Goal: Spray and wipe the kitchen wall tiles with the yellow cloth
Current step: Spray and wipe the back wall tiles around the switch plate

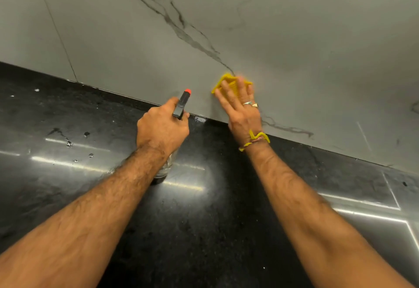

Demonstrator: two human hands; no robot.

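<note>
The yellow cloth lies flat on the grey veined wall tiles, low down near the black countertop. My right hand presses it there with fingers spread open. My left hand is wrapped tight round the spray bottle, red nozzle facing the wall

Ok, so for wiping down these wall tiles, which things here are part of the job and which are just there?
Part of the job:
- yellow cloth, pressed flat on the tiles by the right hand
- spray bottle, gripped in the left hand
- wall tiles

Just there:
- black countertop
- white specks on its left part
- yellow wrist thread
- rings
</note>
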